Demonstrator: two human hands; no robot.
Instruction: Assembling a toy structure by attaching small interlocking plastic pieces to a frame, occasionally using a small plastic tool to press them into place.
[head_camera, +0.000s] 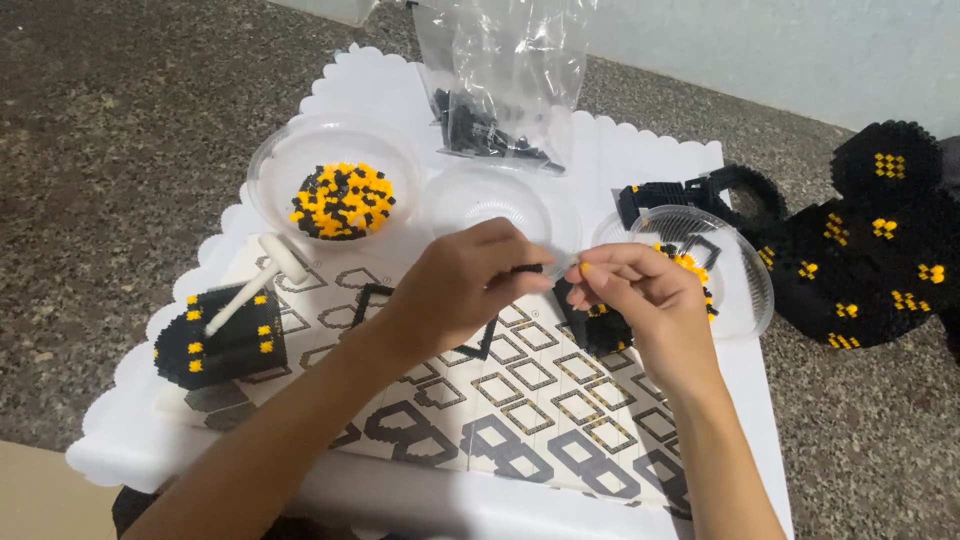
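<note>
We saw both hands meet above the instruction sheet (520, 400), which lay on a white scalloped tray (130, 440) set on a speckled floor (120, 130). The left hand (455, 290) pinched a thin black piece (527, 268) between thumb and fingertips, its grip narrow and closed on that piece. The right hand (650, 300) came in from the other side, fingertips almost touching the left hand's, its grip also narrow; something yellow (583, 267) showed at its tips, but we could not tell whether that was a held brick. The black piece sat between the two hands, just left of the right fingertips.

Beside the left forearm stood a black block (225, 350) with yellow dots, and a small white hammer (255, 280) leaned on it. Behind the hands were three clear bowls: one (335, 190) with black and yellow bricks, one (490, 200) that looked empty, and one (735, 270) to the right, partly hidden by the right hand. A clear bag (505, 80) of black bricks stood at the back of the tray. A large black build (870, 240) with yellow squares lay off the tray to the right.
</note>
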